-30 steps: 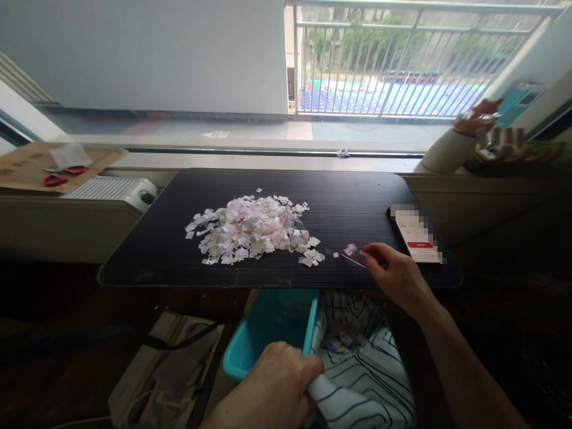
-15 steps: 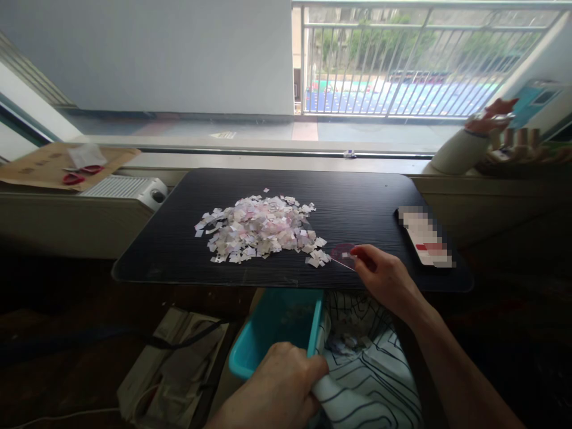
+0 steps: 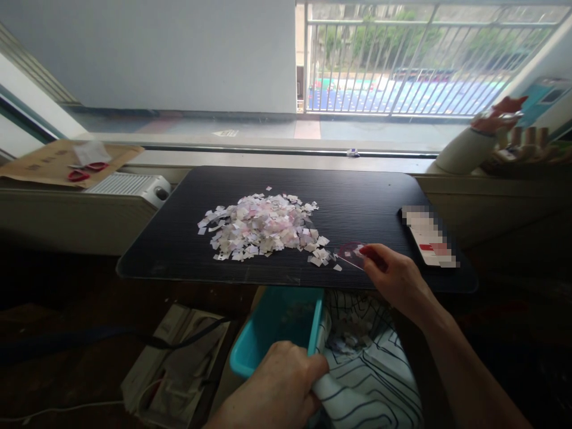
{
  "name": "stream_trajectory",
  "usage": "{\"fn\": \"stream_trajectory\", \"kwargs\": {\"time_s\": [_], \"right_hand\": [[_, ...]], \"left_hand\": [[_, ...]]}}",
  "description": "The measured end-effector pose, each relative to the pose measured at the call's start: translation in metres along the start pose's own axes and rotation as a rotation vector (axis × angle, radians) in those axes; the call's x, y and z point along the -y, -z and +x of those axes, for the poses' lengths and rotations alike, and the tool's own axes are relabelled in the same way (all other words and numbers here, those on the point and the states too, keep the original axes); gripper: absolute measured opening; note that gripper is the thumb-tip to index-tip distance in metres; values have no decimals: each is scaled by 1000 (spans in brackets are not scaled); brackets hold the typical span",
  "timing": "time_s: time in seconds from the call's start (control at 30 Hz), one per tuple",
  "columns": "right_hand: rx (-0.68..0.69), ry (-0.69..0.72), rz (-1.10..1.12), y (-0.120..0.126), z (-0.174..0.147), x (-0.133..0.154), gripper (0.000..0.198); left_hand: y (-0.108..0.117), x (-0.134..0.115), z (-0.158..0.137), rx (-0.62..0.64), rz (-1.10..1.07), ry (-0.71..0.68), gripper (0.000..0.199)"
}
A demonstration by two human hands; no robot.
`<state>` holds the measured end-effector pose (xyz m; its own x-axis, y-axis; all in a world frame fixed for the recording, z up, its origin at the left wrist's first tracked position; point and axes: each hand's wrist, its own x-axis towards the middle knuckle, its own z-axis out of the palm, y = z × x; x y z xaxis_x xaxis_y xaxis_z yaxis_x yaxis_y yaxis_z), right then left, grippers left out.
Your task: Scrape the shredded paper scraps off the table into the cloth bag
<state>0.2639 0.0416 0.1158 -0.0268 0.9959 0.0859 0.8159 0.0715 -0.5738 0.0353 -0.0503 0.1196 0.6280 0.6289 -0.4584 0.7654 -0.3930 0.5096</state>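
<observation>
Two hands working at a pile of paper scraps on a dark surface

The right hand is pinching a small translucent pinkish card between fingertips, its edge lying on the surface just beside the pile of paper scraps; the left hand is closing around the rim of a teal bin together with a striped white cloth, below the near edge; a blurred-out card is lying at the right; red scissors are resting on a cardboard sheet far left.
</observation>
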Motion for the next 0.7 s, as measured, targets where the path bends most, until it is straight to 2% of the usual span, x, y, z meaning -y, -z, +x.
{"fn": "stream_trajectory", "kwargs": {"time_s": [0.13,0.27,0.53,0.7], "right_hand": [[54,-5,-4,8,-8,-5,21],[7,-46,-41,11,-11,-9,21],[26,49,44,-3,-1,-2,22],[-33,44,18,-4,1,-4,22]], "left_hand": [[1,-1,0,14,-8,9,15],[2,-2,1,24,-10,0,15],[-2,-2,0,-17,5,-4,15],[0,-3,-1,0,13,5,17]]}}
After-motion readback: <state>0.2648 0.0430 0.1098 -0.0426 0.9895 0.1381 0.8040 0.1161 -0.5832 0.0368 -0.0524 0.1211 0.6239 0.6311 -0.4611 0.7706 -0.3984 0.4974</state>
